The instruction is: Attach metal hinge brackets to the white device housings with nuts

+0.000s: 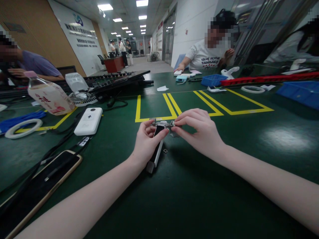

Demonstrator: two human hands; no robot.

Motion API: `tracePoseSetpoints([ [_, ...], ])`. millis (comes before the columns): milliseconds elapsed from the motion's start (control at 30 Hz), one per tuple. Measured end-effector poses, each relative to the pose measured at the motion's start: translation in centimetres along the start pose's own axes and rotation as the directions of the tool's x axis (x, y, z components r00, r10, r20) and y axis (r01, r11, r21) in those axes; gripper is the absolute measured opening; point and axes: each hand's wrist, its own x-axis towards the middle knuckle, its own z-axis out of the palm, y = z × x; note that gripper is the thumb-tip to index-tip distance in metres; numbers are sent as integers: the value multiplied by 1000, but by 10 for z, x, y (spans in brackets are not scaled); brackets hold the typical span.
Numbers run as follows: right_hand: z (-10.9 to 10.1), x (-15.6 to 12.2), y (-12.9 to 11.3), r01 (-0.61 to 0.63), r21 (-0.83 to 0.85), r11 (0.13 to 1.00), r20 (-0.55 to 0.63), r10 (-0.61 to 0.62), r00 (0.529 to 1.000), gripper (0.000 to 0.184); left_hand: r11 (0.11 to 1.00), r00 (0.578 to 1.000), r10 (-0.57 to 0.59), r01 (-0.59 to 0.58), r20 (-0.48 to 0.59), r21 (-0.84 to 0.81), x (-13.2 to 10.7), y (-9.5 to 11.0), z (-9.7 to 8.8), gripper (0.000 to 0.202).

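- A slim dark bar (158, 147) with a silver edge is held at a slant over the worktop (199, 199), in front of the wearer; whether its lower end is resting there cannot be told.
- The bar's upper end, by the metal fitting (161, 124), is gripped by the left hand (146, 142), with its fingers closed around it and the thumb laid across.
- Just right of the bar's top, a small metal part (171, 124) is pinched by the right hand (199, 130), its fingertips drawn narrow; the part's exact shape is hidden.
- The bar is judged stiff and fairly light, with smooth sides that could slip; it is best held near the upper end, while the small part is better taken between fingertips, being easily dropped.
- Just right of the bar, a small ring (165, 151) is seen lying loose; it could be knocked by a low wrist.
- Beyond the bar, yellow tape (156, 119) is laid out.
- Left of the bar, a white power bank (88, 121), a phone (47, 189) and a drink bottle (51, 96) are found, with black cables (63, 141) by which a left elbow might be caught.
- Far beyond the bar and to its right, a blue basket (214, 80) is placed, well out of the way.
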Motion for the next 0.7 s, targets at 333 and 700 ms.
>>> tracePoseSetpoints([
  [333,0,2,2,11,-86,996,44,-7,999,8,1000,1000,-1,0,-25,-6,0,-1,1,56],
  [700,1,2,6,73,-133,988,31,-70,997,9,1000,1000,6,-7,-23,-14,0,1,2,54],
])
